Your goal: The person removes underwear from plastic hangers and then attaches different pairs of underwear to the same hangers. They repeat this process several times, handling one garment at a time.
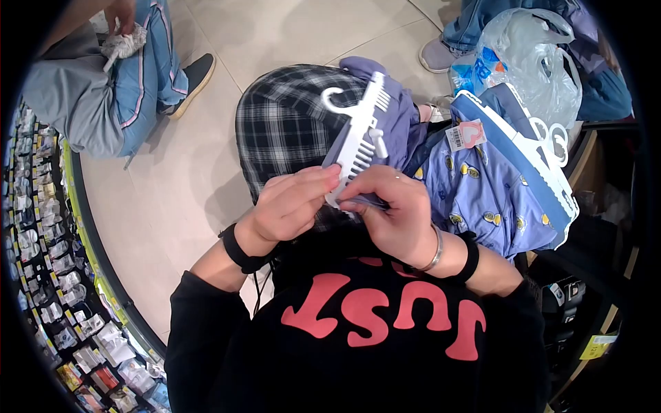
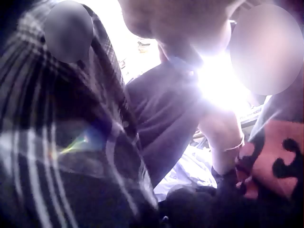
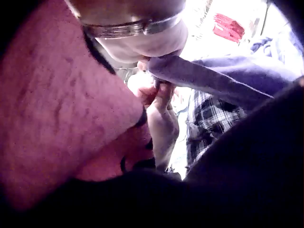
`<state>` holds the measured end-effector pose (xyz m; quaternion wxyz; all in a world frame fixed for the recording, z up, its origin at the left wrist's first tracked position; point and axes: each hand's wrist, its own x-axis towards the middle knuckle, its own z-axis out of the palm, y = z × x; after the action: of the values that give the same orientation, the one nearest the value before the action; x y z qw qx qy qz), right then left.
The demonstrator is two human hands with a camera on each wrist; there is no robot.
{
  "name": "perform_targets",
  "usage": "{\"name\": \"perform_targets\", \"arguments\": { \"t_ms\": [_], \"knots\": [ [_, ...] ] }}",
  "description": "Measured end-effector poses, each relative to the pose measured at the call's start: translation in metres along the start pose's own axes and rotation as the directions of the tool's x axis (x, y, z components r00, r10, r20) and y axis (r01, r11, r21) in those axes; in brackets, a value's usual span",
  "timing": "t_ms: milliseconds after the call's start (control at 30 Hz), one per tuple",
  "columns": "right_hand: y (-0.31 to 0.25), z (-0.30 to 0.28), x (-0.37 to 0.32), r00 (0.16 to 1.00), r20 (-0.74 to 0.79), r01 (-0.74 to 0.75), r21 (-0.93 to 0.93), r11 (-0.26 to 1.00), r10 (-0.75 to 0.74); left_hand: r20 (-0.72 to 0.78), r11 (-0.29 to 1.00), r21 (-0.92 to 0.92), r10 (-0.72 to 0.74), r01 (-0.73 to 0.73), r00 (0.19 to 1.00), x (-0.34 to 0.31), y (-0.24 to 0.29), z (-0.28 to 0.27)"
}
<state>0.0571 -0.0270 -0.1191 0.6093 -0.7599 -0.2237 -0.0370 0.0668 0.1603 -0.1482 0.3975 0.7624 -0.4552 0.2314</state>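
Note:
A white plastic hanger (image 1: 359,141) with a hook and comb-like teeth slants upward in the head view. My left hand (image 1: 292,203) pinches its lower end between thumb and fingers. Close beside it, my right hand (image 1: 399,210) has curled fingers and pinches the same end, where a bit of purple cloth shows. Purple fabric (image 1: 399,103) hangs behind the hanger, over a black-and-white plaid item (image 1: 286,124). In the right wrist view the purple cloth (image 3: 213,78) runs from the right hand, and the two hands meet. Glare hides much of the left wrist view.
Purple patterned clothing (image 1: 475,186) on a white hanger (image 1: 547,148), with a tag, lies at the right. Behind it is a clear plastic bag (image 1: 530,62). A person in blue trousers (image 1: 148,62) is at the upper left, above a shelf of small packages (image 1: 89,323).

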Motion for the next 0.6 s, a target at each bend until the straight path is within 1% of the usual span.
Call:
{"name": "perform_targets", "arguments": {
  "t_ms": [67, 100, 167, 200, 233, 267, 300, 333, 367, 400, 433, 533, 600],
  "knots": [
    [0.002, 0.003, 0.002, 0.999, 0.013, -0.036, 0.01, 0.999, 0.036, -0.043, 0.998, 0.018, -0.055, 0.056, 0.998, -0.004, -0.002, 0.008],
    [0.003, 0.002, 0.003, 0.999, 0.037, -0.02, -0.004, 1.0, 0.02, -0.068, 0.996, 0.029, -0.081, 0.083, 0.994, -0.004, -0.001, 0.011],
    [0.008, -0.002, 0.003, 0.997, 0.082, 0.012, -0.031, 0.999, -0.009, -0.064, 0.964, -0.015, -0.267, 0.267, 0.962, 0.001, 0.005, 0.009],
    [0.011, -0.003, 0.003, 0.993, 0.112, 0.049, -0.039, 0.998, -0.044, -0.058, 0.933, -0.037, -0.358, 0.357, 0.932, 0.002, 0.01, 0.008],
    [0.016, -0.004, 0.001, 0.987, 0.142, 0.086, -0.047, 0.995, -0.078, -0.118, 0.832, -0.268, -0.529, 0.486, 0.84, -0.008, 0.011, 0.014],
    [0.019, -0.005, 0.0, 0.979, 0.172, 0.122, -0.053, 0.991, -0.111, 0.042, 0.536, -0.533, -0.756, 0.655, 0.653, -0.007, 0.01, 0.01],
    [0.02, -0.006, 0.0, 0.967, 0.197, 0.185, -0.104, 0.977, -0.162, 0.273, 0.136, -0.69, -0.861, 0.711, 0.429, -0.004, 0.011, 0.004],
    [0.02, -0.006, -0.001, 0.952, 0.225, 0.247, -0.152, 0.957, -0.21, 0.546, -0.206, -0.675, -0.785, 0.708, 0.292, 0.003, 0.008, -0.005],
    [0.021, -0.005, -0.001, 0.932, 0.256, 0.311, -0.196, 0.93, -0.258, 0.687, -0.382, -0.592, -0.699, 0.71, 0.198, 0.007, 0.005, -0.005],
    [0.024, -0.003, 0.0, 0.899, 0.254, 0.414, -0.224, 0.882, -0.357, 0.734, -0.411, -0.469, -0.674, 0.782, 0.087, 0.015, 0.006, 0.001],
    [0.023, -0.003, 0.0, 0.888, 0.286, 0.429, -0.224, 0.875, -0.361, 0.762, -0.434, -0.337, -0.646, 0.835, -0.029, 0.023, 0.008, 0.009],
    [0.018, -0.004, -0.005, 0.852, 0.365, 0.474, -0.231, 0.85, -0.377, 0.737, -0.374, -0.379, -0.675, 0.847, 0.031, 0.003, -0.001, 0.037],
    [0.013, -0.007, -0.01, 0.836, 0.394, 0.496, -0.249, 0.831, -0.381, 0.664, -0.328, -0.429, -0.746, 0.842, 0.048, 0.004, 0.0, 0.047]
  ]
}}
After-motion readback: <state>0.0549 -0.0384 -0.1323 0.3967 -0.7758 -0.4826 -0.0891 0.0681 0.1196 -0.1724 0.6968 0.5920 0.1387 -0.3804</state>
